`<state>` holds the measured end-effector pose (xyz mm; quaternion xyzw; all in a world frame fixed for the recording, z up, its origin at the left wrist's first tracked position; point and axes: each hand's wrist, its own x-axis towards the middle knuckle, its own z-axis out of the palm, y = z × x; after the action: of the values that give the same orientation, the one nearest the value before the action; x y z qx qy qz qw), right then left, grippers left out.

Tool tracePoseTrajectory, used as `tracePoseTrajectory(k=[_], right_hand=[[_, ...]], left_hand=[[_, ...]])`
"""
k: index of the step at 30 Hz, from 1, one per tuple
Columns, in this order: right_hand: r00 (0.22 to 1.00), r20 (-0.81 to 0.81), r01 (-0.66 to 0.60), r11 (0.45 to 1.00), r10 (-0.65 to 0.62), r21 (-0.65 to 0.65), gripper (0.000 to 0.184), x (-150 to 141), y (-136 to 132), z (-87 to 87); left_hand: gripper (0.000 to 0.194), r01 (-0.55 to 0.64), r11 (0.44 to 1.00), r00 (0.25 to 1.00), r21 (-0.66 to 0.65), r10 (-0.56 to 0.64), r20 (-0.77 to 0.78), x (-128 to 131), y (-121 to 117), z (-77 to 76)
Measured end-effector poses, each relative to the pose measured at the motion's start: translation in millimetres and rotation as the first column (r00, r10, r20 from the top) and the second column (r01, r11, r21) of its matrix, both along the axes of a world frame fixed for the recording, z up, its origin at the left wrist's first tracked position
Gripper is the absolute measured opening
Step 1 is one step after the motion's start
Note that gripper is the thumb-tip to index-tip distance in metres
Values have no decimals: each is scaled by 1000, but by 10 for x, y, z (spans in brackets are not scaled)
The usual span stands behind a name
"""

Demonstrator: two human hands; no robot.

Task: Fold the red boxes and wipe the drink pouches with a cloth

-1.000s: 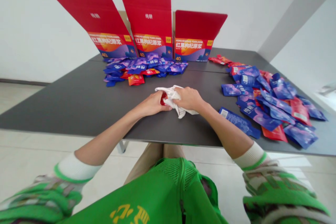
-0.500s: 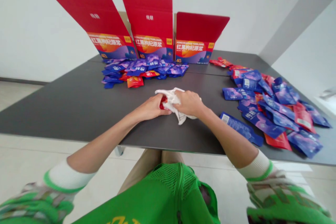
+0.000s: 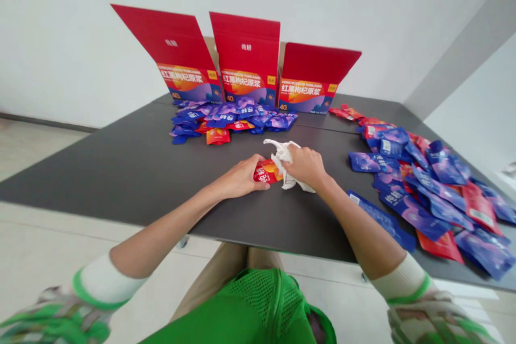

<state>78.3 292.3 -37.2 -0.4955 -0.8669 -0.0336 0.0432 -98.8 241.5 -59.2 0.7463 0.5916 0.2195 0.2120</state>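
Note:
Just above the table's middle, my left hand [image 3: 244,177] is closed on the left end of a red and orange pouch [image 3: 266,172]. White characters show on its face. A crumpled white cloth [image 3: 289,178] is bunched under my right hand [image 3: 307,166], whose fingers are closed on it. The cloth lies over the right end of the pouch and hides that part. Both hands are close together, with the pouch and cloth between them.
Three red boxes [image 3: 248,81] with raised lids stand at the back. Blue and red pouches [image 3: 223,113] are piled before them. A larger heap of blue and red pouches [image 3: 407,199] spreads along the right side of the dark table [image 3: 133,172].
The cloth and my right hand have shifted right along the pouch, so more of its red and orange face shows. The camera view has also moved slightly.

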Motion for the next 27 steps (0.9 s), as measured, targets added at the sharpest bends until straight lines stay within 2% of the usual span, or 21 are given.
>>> tracePoseTrajectory(k=[4, 5, 8, 9, 12, 13, 17, 18, 22, 23, 26, 27], right_hand=[[980, -5, -198, 979, 198, -54, 34, -9, -22, 14], [983, -3, -181, 982, 181, -56, 34, -11, -22, 18], [1000, 18, -13, 1000, 13, -22, 36, -19, -14, 28], [1000, 21, -11, 1000, 12, -13, 36, -26, -17, 28], [983, 12, -182, 982, 182, -41, 34, -48, -40, 21], [979, 11, -203, 978, 204, -54, 34, -52, -42, 19], [999, 33, -15, 999, 16, -31, 37, -50, -28, 28], [999, 33, -17, 1000, 17, -23, 37, -53, -31, 29], [973, 8, -229, 972, 230, -43, 34, -68, -60, 19], [976, 5, -218, 975, 218, -40, 34, -65, -55, 18], [999, 13, -29, 1000, 29, -13, 36, -36, -24, 27], [1000, 13, -3, 1000, 3, -6, 36, -29, -23, 29]], left_hand=[[48, 44, 999, 999, 2, -44, 27, 1, -6, -2], [48, 38, 999, 999, 5, -38, 23, 2, -9, 0], [56, -10, 1000, 1000, 13, 10, 6, 5, -27, 21], [56, -11, 1000, 1000, 13, 10, 8, 7, -33, 33], [46, 30, 999, 999, -12, -30, 22, 14, -48, 68], [44, 33, 999, 999, -20, -32, 20, 15, -50, 77], [52, -18, 1000, 1000, -15, 18, -5, 12, -51, 85], [52, -11, 1000, 1000, -9, 11, 0, 10, -50, 81], [42, 47, 999, 999, -5, -47, 19, -1, -45, 62], [43, 39, 999, 999, -4, -39, 13, -2, -46, 59], [52, -5, 1000, 1000, 3, 5, 12, 0, -49, 54], [53, -3, 1000, 1000, 3, 3, 20, 2, -49, 53]])
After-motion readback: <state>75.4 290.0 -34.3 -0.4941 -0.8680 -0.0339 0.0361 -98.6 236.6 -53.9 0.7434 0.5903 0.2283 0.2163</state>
